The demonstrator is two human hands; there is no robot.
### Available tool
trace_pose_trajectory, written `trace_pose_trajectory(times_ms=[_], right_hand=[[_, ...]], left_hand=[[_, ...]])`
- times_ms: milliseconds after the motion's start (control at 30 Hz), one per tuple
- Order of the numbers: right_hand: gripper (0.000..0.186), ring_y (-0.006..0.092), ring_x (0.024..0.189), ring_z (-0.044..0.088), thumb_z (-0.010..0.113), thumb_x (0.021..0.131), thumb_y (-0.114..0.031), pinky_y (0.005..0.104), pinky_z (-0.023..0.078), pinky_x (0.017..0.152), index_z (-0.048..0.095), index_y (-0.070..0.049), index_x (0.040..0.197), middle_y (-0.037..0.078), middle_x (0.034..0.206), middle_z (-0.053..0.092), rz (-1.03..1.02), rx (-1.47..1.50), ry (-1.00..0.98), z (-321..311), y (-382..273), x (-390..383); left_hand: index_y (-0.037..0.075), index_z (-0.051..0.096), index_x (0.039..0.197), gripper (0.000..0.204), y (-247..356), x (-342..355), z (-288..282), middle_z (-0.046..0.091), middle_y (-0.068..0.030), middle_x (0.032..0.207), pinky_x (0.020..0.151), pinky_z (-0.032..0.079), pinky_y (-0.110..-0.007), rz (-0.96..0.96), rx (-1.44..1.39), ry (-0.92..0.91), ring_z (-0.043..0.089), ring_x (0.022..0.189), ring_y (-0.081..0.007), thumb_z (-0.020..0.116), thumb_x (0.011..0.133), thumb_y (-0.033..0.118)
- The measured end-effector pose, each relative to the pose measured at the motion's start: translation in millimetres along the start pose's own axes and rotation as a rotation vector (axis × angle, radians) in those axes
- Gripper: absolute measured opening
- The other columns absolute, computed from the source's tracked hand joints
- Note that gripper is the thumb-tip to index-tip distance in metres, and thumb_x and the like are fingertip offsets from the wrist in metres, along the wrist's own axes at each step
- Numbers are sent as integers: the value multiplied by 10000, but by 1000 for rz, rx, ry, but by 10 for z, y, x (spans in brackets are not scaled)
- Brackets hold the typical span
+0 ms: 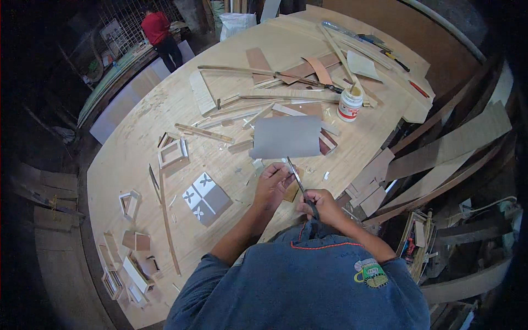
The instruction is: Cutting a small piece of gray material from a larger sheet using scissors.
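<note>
My left hand [271, 186] pinches a small white paper piece [285, 163] between thumb and fingertips. My right hand [323, 205] is closed around the dark handles of scissors [297, 179], whose blades point up and away beside that piece. Just beyond my hands lies a grey sheet [286, 137], over some wood strips. To the left on the table is a square panel [207, 198] in white and grey quarters, with petal-shaped motifs on several of them.
Across the wooden table [137, 159] lie wood strips and small wooden frames [172, 153]. An open white jar [350, 105] stands at the right, a stick in it. Bent boards [451, 143] crowd the right side. A person in red [156, 28] stands far left.
</note>
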State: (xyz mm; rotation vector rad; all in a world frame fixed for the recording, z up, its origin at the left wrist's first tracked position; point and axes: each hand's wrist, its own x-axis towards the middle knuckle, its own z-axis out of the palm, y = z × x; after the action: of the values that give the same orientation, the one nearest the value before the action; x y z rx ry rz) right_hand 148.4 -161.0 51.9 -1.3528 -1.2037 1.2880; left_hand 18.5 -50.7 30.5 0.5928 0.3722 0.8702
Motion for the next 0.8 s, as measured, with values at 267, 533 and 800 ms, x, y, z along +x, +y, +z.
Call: trace_pose_trajectory(times_ms=[267,533,800], right_hand=[[217,22,526,447,689,712,-126,170,354,469,536,-44,843,-41,628,505,-271,-5,329,-164,-168,102],[364,0,577,461,705,644,-52,152,380,532,513,-26,952,14,791,620,-259,71,349,-311,5,326],[380,10,584,439,691,653,-40,150,358,523,502,-29,982,21,856,614,-347,104,330,-261,-58,277]], left_hand=[[-7,552,876,105,28,-88,203,602,-94,859,726,493,-268,2,257,96,592,775,-159,574,795,56],[-34,578,872,120,6,-123,277,614,-83,801,651,497,-243,49,551,12,594,711,-129,589,784,46],[-43,569,909,141,22,-145,312,618,-91,802,633,497,-230,60,634,-44,594,689,-124,574,775,2]])
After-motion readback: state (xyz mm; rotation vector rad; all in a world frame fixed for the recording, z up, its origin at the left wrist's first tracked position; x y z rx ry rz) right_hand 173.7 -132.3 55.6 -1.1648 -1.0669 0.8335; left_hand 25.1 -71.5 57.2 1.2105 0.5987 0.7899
